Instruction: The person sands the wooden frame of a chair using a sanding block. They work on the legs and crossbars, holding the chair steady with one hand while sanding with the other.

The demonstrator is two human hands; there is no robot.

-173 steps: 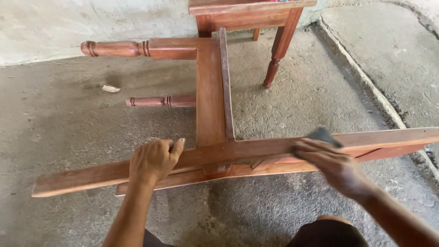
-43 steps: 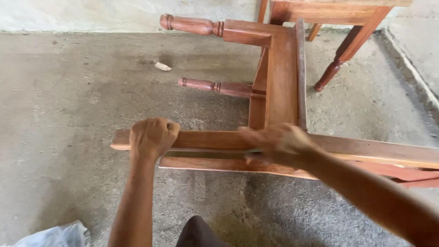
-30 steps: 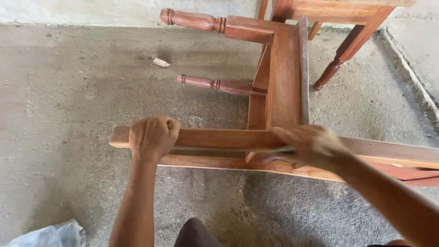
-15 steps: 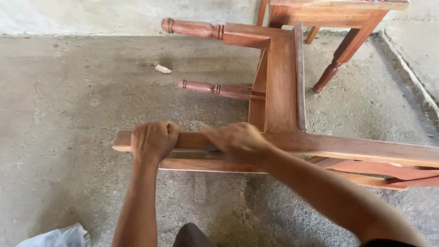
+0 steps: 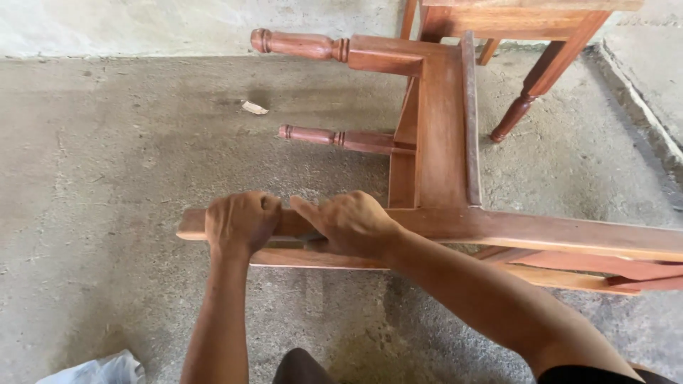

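floor: grey concrete floor [image 5: 128,185], rough, stained; pale wall along top edge
frame: red-brown wooden furniture frame [image 5: 437,142] lying on its side on floor, centre-right; flat panel runs away from cam, 2 turned legs stick out to the left
rail: long front rail [image 5: 555,235] runs left-right across lower frame, 2nd board just below it
table: another wooden piece [image 5: 541,28] stands upright at top right, turned leg down to floor
R hand: right hand [image 5: 352,224] pressed palm-down on rail, fingers curled over sth small & dark under it – can't tell what
L hand: left hand [image 5: 238,222] closed in fist round rail's left end, just beside R hand
bag: white crumpled plastic [image 5: 96,371] bottom-left corner, no print visible
scrap: small pale scrap [image 5: 254,108] on floor near upper leg
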